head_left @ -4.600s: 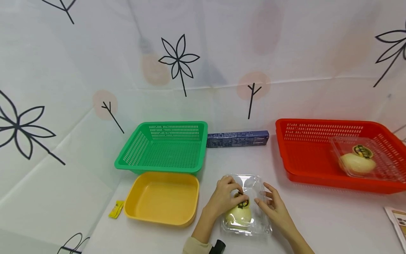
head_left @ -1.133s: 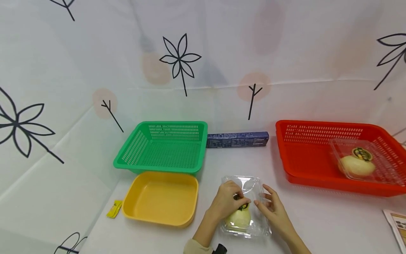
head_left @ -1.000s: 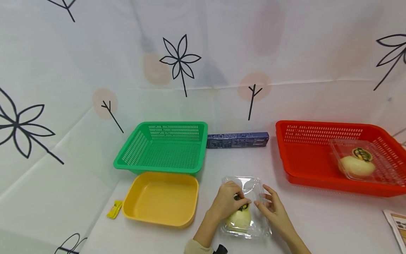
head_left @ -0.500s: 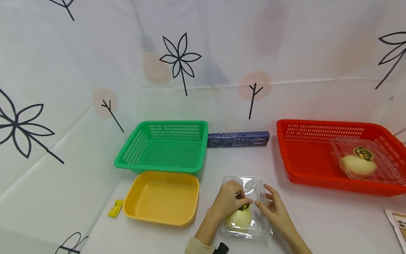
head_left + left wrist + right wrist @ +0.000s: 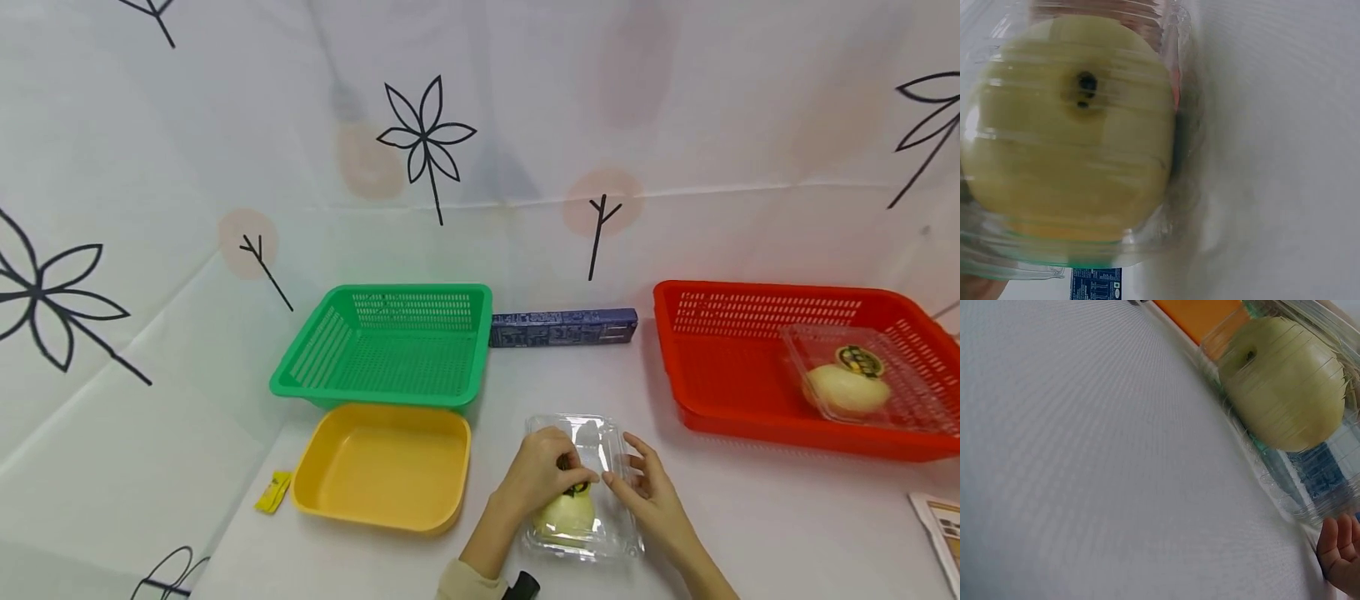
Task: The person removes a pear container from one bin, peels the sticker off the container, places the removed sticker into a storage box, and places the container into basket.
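A clear plastic clamshell container (image 5: 617, 529) lies closed on the white table, with a pale yellow-green fruit (image 5: 566, 518) inside. On its lid is a round black-and-yellow sticker (image 5: 576, 489). My left hand (image 5: 536, 472) bends over the lid, thumb and forefinger pinched together at the sticker and partly covering it. My right hand (image 5: 651, 493) holds the container's right edge, thumb by the lid and fingers along the side. The left wrist view shows the fruit (image 5: 1079, 162) close up, a dark spot on its skin. In the right wrist view, bent fingers (image 5: 1330, 540) are at the container's corner.
A red basket (image 5: 735, 367) at the right holds another clamshell with a similar fruit (image 5: 847, 390). At the left stand a green basket (image 5: 408, 367) and a yellow tub (image 5: 382, 467), with a yellow sachet (image 5: 272, 492) beside it. A long blue box (image 5: 562, 328) lies at the back.
Since the earliest frame, my left thumb and fingers have shifted slightly right and closer together over the sticker. The right hand and the container stay nearly still.
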The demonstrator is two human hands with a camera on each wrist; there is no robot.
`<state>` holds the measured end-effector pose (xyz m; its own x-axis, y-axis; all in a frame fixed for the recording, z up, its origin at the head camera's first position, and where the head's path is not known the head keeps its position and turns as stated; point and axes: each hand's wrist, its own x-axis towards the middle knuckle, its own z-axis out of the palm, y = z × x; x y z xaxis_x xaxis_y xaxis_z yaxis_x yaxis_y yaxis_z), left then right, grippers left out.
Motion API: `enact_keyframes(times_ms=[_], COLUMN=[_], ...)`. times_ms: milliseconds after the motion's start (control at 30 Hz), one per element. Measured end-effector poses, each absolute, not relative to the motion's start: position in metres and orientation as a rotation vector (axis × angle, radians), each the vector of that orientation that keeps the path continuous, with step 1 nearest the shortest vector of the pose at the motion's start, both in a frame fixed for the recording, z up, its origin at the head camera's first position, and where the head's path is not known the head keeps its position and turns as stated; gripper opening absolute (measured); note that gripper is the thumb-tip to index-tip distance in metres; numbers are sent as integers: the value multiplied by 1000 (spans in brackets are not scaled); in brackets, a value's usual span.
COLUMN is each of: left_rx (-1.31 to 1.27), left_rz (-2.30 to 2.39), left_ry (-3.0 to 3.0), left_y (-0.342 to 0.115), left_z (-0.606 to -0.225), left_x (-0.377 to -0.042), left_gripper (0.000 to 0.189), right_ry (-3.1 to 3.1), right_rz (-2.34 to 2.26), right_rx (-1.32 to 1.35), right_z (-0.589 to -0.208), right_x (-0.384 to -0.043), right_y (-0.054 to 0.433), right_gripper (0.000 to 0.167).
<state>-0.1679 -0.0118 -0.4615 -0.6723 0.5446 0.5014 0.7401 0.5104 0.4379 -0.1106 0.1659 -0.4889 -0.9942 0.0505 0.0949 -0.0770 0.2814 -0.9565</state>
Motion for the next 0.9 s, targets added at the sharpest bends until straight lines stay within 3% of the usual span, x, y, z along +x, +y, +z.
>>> enact_keyframes(times_ms=[900], left_rx=[-1053], left_rz=[-1023], left_ry=[-2310], left_y=[-13], left_z=[-464], left_x=[-166], left_gripper=[28], right_ry=[-2421], right_rz=[1825], right_rx=[41], right_z=[-492], right_x=[-111], right_y=[168], right_gripper=[63])
